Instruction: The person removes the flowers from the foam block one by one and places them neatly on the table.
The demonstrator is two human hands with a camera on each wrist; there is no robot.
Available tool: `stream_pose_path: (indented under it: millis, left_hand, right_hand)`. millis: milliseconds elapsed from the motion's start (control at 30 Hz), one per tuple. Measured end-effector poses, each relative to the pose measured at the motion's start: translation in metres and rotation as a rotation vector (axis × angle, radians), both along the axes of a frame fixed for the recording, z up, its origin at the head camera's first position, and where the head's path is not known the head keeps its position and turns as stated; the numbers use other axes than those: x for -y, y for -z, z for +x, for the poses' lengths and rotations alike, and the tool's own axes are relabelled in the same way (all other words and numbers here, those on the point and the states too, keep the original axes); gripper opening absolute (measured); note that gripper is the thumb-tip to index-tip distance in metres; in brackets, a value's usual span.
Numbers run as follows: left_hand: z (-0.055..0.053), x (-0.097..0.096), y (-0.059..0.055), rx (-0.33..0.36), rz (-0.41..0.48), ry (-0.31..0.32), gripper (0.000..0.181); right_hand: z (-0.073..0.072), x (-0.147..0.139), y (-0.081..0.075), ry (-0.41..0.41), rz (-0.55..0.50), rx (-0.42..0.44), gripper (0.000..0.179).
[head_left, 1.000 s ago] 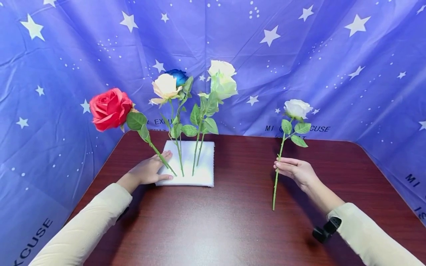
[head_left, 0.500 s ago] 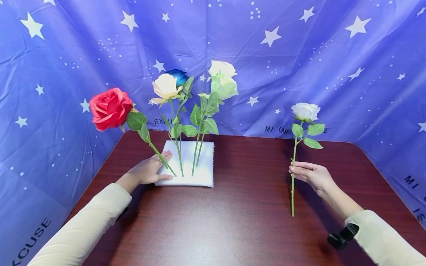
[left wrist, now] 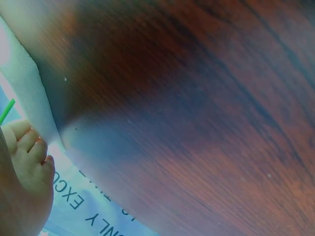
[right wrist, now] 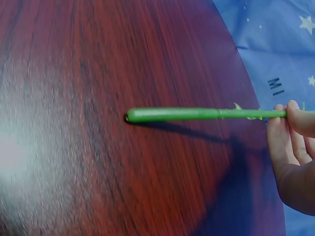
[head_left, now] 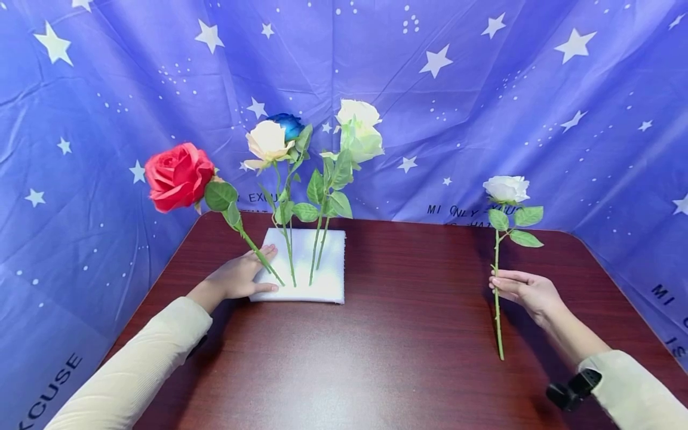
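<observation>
My right hand (head_left: pixel 529 294) pinches the green stem of a white rose (head_left: pixel 507 189) between thumb and fingertips, the bloom upright. In the right wrist view the stem (right wrist: pixel 172 114) points its cut end toward the tabletop; whether it touches is hard to tell. On the left, my left hand (head_left: pixel 242 276) rests with spread fingers on the left side of a white foam block (head_left: pixel 328 286). A red rose (head_left: pixel 180 177) leans left out of the foam. Behind it stand a cream rose (head_left: pixel 267 142), a blue rose (head_left: pixel 288 125) and pale green-white roses (head_left: pixel 361 134).
Both hands work over a dark red-brown wooden table (head_left: pixel 376 358) with rounded far corners. A blue curtain (head_left: pixel 419 119) with white stars and lettering hangs behind and around it. The standing roses rise high above the foam.
My right hand has carried the white rose to the right and slightly nearer to me. The left hand, the foam block and the roses in it have stayed in place.
</observation>
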State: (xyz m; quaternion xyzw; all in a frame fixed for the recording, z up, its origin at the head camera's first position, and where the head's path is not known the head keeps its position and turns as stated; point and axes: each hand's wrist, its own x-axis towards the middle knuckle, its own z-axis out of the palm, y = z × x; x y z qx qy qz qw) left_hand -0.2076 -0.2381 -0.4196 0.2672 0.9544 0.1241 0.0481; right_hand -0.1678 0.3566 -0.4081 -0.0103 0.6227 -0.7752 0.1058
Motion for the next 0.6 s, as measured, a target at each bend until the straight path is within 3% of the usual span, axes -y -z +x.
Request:
stream_pose_path:
  millis: [267, 600]
  left_hand:
    - [0.001, 0.000, 0.001, 0.015, 0.003, -0.010, 0.090]
    - [0.003, -0.001, 0.001, 0.031, 0.008, -0.014, 0.091]
  right_hand:
    - [0.001, -0.016, 0.004, 0.085, 0.011, -0.006, 0.040]
    - [-0.002, -0.043, 0.009, 0.061, 0.034, 0.031, 0.043]
